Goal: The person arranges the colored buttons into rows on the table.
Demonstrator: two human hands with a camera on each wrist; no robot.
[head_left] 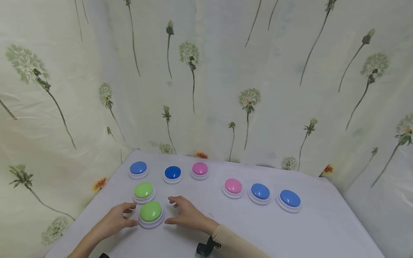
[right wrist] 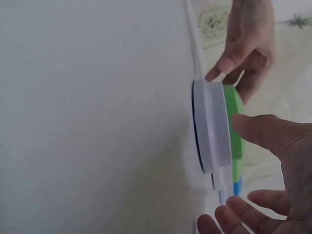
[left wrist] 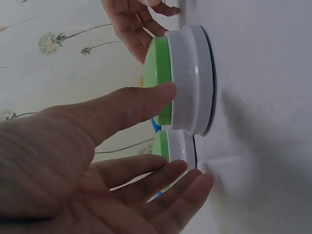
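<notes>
A green push button on a white round base (head_left: 151, 212) stands on the table between the two hands. Just behind it, slightly left, is a second green button (head_left: 143, 190). My left hand (head_left: 117, 220) is at the near button's left, thumb by its base and fingers spread toward the gap between the two green buttons. On the other side my right hand (head_left: 188, 216) has its thumb and fingers parted, palm facing the near button. In the left wrist view the thumb overlaps the side of the near green button (left wrist: 158, 63). Both hands hold nothing.
Behind the green buttons stand a light blue button (head_left: 138, 168), a dark blue button (head_left: 172, 173) and a pink button (head_left: 200, 170). Farther right are another pink button (head_left: 233, 187) and two blue ones (head_left: 260, 192). A flower-patterned curtain (head_left: 213, 89) hangs behind the white table (head_left: 290, 236).
</notes>
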